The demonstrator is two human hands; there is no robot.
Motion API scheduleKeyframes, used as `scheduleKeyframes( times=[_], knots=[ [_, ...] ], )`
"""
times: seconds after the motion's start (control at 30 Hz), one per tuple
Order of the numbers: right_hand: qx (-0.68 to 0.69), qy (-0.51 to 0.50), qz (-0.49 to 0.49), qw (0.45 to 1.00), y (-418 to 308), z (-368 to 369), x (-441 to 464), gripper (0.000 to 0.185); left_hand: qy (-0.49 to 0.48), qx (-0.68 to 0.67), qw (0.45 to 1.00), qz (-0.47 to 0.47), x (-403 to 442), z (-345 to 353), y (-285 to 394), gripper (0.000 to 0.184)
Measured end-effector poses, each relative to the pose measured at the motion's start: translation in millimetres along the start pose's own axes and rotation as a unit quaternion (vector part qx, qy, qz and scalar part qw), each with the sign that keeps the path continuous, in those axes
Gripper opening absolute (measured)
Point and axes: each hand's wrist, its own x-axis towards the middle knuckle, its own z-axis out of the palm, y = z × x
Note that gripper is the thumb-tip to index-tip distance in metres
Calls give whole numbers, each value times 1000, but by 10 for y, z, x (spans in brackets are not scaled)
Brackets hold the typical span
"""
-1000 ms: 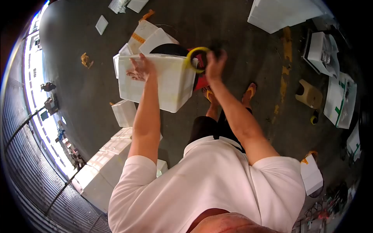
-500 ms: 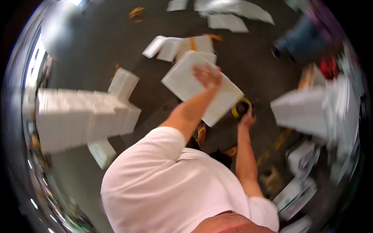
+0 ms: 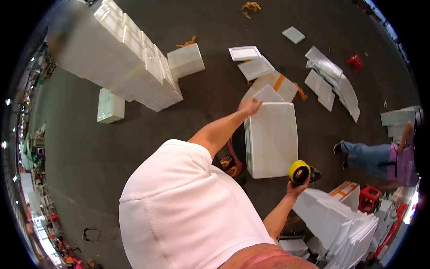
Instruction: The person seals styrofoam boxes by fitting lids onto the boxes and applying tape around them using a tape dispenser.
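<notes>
A white foam box [image 3: 273, 141] stands in front of me, its lid facing up. My left hand [image 3: 251, 106] is at the box's far left corner, fingers curled against the edge; whether anything thin lies under them is hidden. Near the opposite corner, my right hand [image 3: 297, 188] grips a tape dispenser [image 3: 299, 172] with a yellow-edged roll and a dark body. The roll touches or nearly touches the box's near right corner.
Stacked foam boxes [image 3: 134, 58] rise at the upper left. Foam lids [image 3: 256, 68] and a flattened carton [image 3: 286, 83] lie beyond the box. More foam pieces [image 3: 333, 215] and a red stool [image 3: 370, 199] are at lower right. A person in jeans [image 3: 369, 154] is at right.
My left hand went from lying flat on the lid to the far corner edge. The box is turned straighter in view, and the dispenser stays at its near right corner. My view has swung round.
</notes>
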Motion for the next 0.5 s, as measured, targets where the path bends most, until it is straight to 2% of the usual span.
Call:
scheduleKeyframes(
  times=[0.03, 0.07, 0.1, 0.13, 0.17, 0.23, 0.3, 0.33, 0.37, 0.43, 0.5],
  knots=[
    [-25, -4, 5, 1000, 82, 137, 48, 47, -81, -80, 993, -25, -42, -44, -72, 49],
    [-108, 33, 15, 993, 79, 320, 9, 49, -29, -90, 995, 24, -19, 74, -258, 47],
    [-109, -11, 17, 994, 89, 423, -27, 49, -33, -101, 992, 67, 90, 162, -451, 49],
    [-105, -3, 24, 994, 73, 521, 5, 48, -71, -195, 978, -28, 14, 102, -341, 50],
    [-106, 12, 33, 994, 37, 601, -18, 48, -70, -199, 977, -27, -86, -14, -199, 50],
    [-124, 16, 5, 992, -22, 899, 18, 48, -46, -120, 986, -108, -192, -299, 50, 50],
    [-185, -74, 3, 980, -26, 1149, 75, 47, -44, -147, 982, -106, -10, -521, -136, 48],
    [-223, -38, -24, 974, -58, 1614, -74, 46, -45, -177, 978, -105, 93, -638, -243, 47],
    [-244, -82, -34, 966, -78, 1896, -23, 44, -50, -175, 978, -104, 134, -850, -234, 47],
    [-261, -64, -42, 962, 20, 2496, 177, 44, -58, -292, 941, -160, 160, -1472, -77, 44],
    [-303, -55, -73, 949, 307, 3330, 291, 46, -32, -333, 928, -166, 590, -1833, -320, 44]
  ],
)
